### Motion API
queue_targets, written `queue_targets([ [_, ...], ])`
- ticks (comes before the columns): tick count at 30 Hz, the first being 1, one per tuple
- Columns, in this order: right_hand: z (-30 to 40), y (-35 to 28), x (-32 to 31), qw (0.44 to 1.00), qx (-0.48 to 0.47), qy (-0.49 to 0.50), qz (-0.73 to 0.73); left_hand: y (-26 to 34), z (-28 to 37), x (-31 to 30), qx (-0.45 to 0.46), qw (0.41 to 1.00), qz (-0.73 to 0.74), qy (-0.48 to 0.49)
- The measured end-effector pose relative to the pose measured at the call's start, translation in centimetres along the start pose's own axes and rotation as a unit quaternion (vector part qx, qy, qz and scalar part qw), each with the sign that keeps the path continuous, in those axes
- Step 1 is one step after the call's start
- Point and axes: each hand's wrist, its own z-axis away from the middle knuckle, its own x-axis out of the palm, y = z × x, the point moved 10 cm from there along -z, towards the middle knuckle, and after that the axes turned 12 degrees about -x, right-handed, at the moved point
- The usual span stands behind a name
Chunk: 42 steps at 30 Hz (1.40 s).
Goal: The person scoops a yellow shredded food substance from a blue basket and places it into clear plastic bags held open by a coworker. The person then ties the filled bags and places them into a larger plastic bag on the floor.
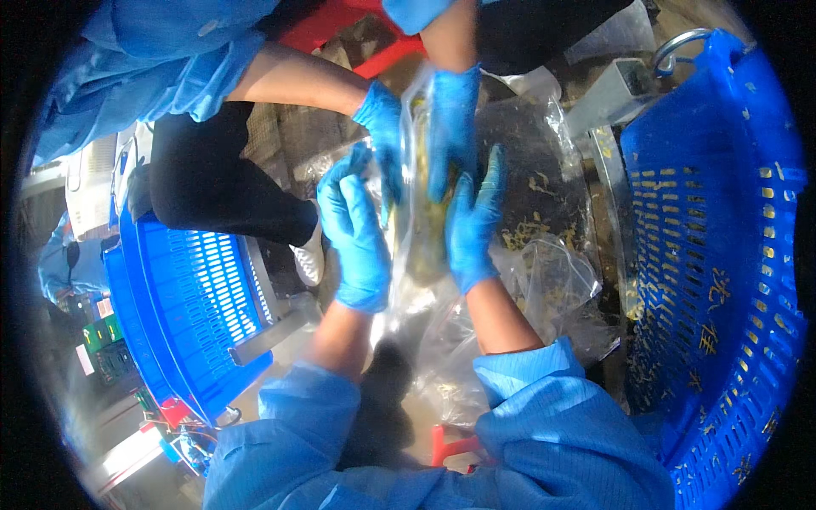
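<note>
A clear plastic bag (424, 245) with yellow-green contents stands between my two blue-gloved hands. My left hand (354, 236) is at its left side, fingers up and bent, nothing visible in them. Whether it touches the plastic I cannot tell. Along the bag's right side lies my right hand (475, 229), thumb and fingers spread. Facing me, a co-worker's gloved hand (454, 121) reaches down at the upper part of the bag, blurred. The co-worker's other hand (386, 137) is at the bag's far left side, its fingertips partly hidden.
A slotted blue plastic basket (669, 210) stands tilted at right, with yellowish scraps on it. Another blue basket (191, 293) is at left. Loose clear plastic (548, 280) with scraps lies by my right forearm. A metal bar (612, 95) juts beside the right basket.
</note>
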Motion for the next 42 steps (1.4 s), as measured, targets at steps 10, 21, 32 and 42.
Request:
queue_targets([
  [10, -0.3, 0.4, 0.9, 0.966, 0.076, 0.005, -0.246, 4.8, 0.8, 4.8, 0.008, 0.841, -0.518, -0.157],
  [21, 0.1, 2.8, 1.0, 0.948, 0.116, 0.045, -0.293, 4.0, 1.3, 5.4, 0.058, 0.791, -0.588, -0.16],
  [32, -0.2, -0.4, -1.1, 0.971, 0.128, 0.056, -0.194, 7.1, 0.3, 7.8, 0.116, 0.81, -0.564, -0.111],
  [42, 0.2, 5.9, -0.5, 0.924, 0.152, 0.147, -0.319, 4.8, -0.4, 8.3, 0.164, 0.765, -0.611, -0.123],
])
